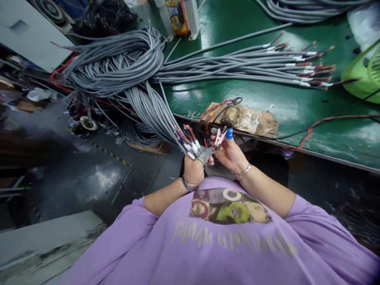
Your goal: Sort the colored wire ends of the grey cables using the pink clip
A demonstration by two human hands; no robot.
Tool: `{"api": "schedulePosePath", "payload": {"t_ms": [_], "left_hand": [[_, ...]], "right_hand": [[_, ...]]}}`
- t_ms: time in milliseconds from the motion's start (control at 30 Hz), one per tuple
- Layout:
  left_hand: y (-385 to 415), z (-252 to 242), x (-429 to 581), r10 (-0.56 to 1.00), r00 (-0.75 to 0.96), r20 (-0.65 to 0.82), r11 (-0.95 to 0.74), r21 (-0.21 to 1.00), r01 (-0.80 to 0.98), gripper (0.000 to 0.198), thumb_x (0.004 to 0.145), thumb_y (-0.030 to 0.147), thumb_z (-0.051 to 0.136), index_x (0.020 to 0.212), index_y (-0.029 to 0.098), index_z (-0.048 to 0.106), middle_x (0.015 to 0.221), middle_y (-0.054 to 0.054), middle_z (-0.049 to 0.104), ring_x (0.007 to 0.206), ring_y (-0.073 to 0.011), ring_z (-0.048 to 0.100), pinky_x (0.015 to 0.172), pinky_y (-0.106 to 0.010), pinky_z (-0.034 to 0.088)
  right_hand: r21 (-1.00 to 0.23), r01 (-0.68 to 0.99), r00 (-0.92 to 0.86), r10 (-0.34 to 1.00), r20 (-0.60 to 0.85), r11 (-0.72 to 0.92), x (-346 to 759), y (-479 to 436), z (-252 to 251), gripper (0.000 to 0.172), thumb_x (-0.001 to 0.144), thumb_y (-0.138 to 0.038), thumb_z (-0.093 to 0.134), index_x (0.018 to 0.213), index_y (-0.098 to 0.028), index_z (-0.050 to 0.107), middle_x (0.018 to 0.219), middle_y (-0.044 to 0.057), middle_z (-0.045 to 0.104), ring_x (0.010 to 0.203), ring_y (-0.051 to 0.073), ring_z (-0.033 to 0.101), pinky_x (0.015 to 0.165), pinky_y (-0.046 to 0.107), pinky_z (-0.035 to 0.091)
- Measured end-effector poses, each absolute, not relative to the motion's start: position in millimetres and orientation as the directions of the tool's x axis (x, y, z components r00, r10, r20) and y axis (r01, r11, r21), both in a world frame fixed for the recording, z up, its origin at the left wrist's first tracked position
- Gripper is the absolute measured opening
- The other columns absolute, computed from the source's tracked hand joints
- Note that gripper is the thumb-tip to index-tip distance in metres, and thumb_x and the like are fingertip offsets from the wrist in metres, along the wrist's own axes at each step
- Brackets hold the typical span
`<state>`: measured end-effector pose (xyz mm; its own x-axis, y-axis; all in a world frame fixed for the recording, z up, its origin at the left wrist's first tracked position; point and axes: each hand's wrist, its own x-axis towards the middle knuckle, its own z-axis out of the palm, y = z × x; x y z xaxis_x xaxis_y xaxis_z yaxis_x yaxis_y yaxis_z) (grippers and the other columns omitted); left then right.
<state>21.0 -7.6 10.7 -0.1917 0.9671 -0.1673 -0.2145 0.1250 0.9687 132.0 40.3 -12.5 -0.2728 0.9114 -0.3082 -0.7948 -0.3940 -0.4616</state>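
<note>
In front of my body, my left hand (194, 168) is closed around a bundle of grey cables (158, 113). Their white-banded ends, with red, blue and black wires (187, 134) fanning out, stick up past my fingers. A grey cover sits on that thumb. Close beside it, my right hand (230, 158) pinches a small pink clip-like tool (219, 137), its thumb wearing a blue tip cover. Thin coloured wires of one cable (218, 150) show between both hands; whether the tool touches them I cannot tell.
A wooden board (261, 122) with a brownish lump lies at the green table's (341, 146) edge. Behind it stretch grey cables with stripped ends (237, 69), joining a large coil (118, 67). A light-green basket (362, 75) stands right; a snack packet (178, 18) is at the back.
</note>
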Motion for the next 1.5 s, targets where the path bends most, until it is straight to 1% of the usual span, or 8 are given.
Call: {"api": "schedulePosePath", "payload": {"t_ms": [267, 433, 533, 767, 967, 1267, 1400, 1500], "left_hand": [[-11, 6, 18, 0.983, -0.163, -0.081, 0.037, 0.965, -0.260, 0.028, 0.073, 0.038, 0.076, 0.062, 0.016, 0.061, 0.053, 0.003, 0.060, 0.045, -0.0075, 0.054, 0.047, -0.020, 0.045], [-17, -1, 9, 0.989, -0.137, -0.062, 0.035, 0.980, -0.195, 0.031, 0.076, 0.040, 0.075, 0.061, 0.016, 0.062, 0.055, 0.001, 0.061, 0.048, -0.0089, 0.056, 0.049, -0.021, 0.048], [-19, -6, 5, 0.992, -0.103, -0.073, 0.059, 0.989, -0.132, 0.030, 0.076, 0.042, 0.075, 0.065, 0.016, 0.064, 0.057, 0.000, 0.064, 0.049, -0.0105, 0.059, 0.051, -0.023, 0.051], [-18, 5, 3, 0.995, 0.034, -0.094, 0.093, 0.995, 0.039, 0.031, 0.075, 0.042, 0.076, 0.063, 0.015, 0.066, 0.057, -0.002, 0.067, 0.050, -0.0109, 0.061, 0.054, -0.023, 0.053], [-12, 15, -2, 0.925, 0.223, -0.307, 0.271, 0.946, 0.179, 0.031, 0.063, 0.037, 0.084, 0.059, 0.013, 0.066, 0.054, -0.004, 0.067, 0.048, -0.0132, 0.062, 0.052, -0.023, 0.053], [-9, 4, 4, 0.971, -0.005, -0.241, 0.238, 0.962, -0.131, 0.032, 0.069, 0.044, 0.078, 0.064, 0.014, 0.066, 0.056, -0.004, 0.067, 0.048, -0.0136, 0.062, 0.052, -0.026, 0.054], [-7, 5, 0, 0.970, 0.070, -0.232, 0.238, 0.967, -0.092, 0.030, 0.072, 0.042, 0.076, 0.066, 0.013, 0.070, 0.061, -0.006, 0.070, 0.054, -0.0150, 0.065, 0.057, -0.026, 0.054], [-8, 7, -8, 0.946, 0.216, -0.243, 0.237, 0.970, 0.052, 0.029, 0.070, 0.040, 0.078, 0.064, 0.013, 0.071, 0.062, -0.007, 0.071, 0.056, -0.0148, 0.065, 0.057, -0.025, 0.053]], "right_hand": [[-0.478, -0.776, -0.346, 0.911, -0.226, -0.413, 141, 37, -20, 0.055, 0.069, -0.076, 0.066, 0.082, -0.023, 0.068, 0.082, 0.000, 0.072, 0.066, 0.011, 0.060, 0.064, 0.025, 0.052], [-0.588, -0.587, -0.582, 0.795, -0.172, -0.557, 162, 35, -25, 0.068, 0.063, -0.081, 0.066, 0.087, -0.017, 0.070, 0.080, 0.006, 0.071, 0.070, 0.016, 0.065, 0.066, 0.030, 0.056], [-0.665, -0.481, -0.650, 0.741, -0.166, -0.571, 174, 33, -22, 0.060, 0.061, -0.071, 0.076, 0.083, -0.015, 0.069, 0.073, 0.004, 0.068, 0.068, 0.015, 0.065, 0.066, 0.030, 0.057], [-0.820, -0.373, -0.542, 0.819, -0.187, -0.434, 175, 31, -12, 0.032, 0.061, -0.037, 0.089, 0.072, -0.015, 0.068, 0.064, -0.001, 0.066, 0.056, 0.009, 0.057, 0.059, 0.023, 0.049], [-0.893, -0.341, -0.531, 0.844, -0.075, -0.294, 165, 18, 1, 0.033, 0.070, -0.046, 0.082, 0.070, -0.018, 0.065, 0.059, 0.000, 0.065, 0.054, 0.015, 0.061, 0.058, 0.030, 0.051], [-0.895, -0.324, -0.395, 0.903, -0.166, -0.307, 171, 16, -14, 0.046, 0.059, -0.048, 0.088, 0.083, -0.017, 0.065, 0.072, 0.000, 0.066, 0.061, 0.011, 0.058, 0.058, 0.025, 0.049], [-0.892, -0.405, -0.270, 0.958, -0.095, -0.203, 157, 7, -11, 0.036, 0.068, -0.045, 0.083, 0.077, -0.019, 0.061, 0.061, -0.003, 0.061, 0.054, 0.010, 0.054, 0.054, 0.026, 0.048], [-0.873, -0.420, -0.334, 0.937, -0.106, -0.248, 149, 3, -10, 0.034, 0.072, -0.045, 0.080, 0.077, -0.019, 0.058, 0.056, -0.003, 0.061, 0.048, 0.012, 0.057, 0.050, 0.027, 0.047]]}}
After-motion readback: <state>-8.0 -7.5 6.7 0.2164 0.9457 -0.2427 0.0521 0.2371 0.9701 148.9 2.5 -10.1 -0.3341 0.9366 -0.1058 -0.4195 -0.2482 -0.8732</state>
